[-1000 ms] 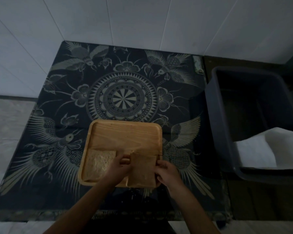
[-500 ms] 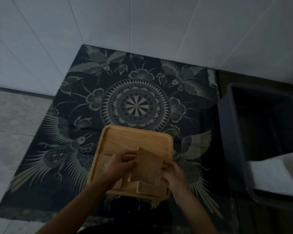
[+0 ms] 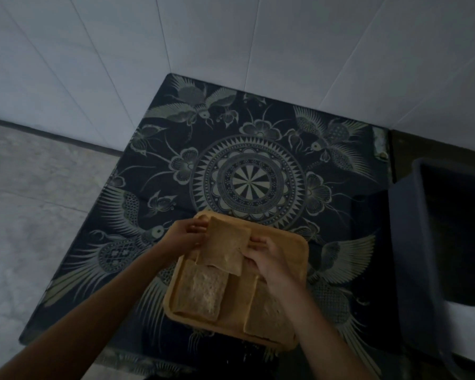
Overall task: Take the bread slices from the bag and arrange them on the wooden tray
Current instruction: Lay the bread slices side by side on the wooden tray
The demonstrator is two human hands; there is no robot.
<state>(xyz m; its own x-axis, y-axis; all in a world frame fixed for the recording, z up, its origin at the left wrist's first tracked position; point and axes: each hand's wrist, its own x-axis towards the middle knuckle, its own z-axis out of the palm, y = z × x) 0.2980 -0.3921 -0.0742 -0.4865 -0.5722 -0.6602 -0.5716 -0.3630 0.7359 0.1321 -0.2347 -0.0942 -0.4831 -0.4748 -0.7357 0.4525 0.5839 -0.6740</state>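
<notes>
Over wooden tray (image 3: 300, 246) far half | both hands (image 3: 185, 235) (image 3: 269, 253) gripping bread slice (image 3: 224, 249), carried farther than before

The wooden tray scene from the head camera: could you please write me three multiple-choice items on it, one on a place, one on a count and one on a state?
1. Where does the wooden tray rest?
A. on the patterned cloth
B. inside the dark bin
C. on the bare floor

2. How many bread slices lie flat on the tray?
A. none
B. two
C. four

3. How is the third slice held?
A. by the left hand alone
B. by nothing
C. by both hands, above the tray

Answers:
1. A, the tray sits on the cloth.
2. B, the left slice and right slice lie side by side.
3. C, the left hand and right hand pinch its opposite edges.
</notes>
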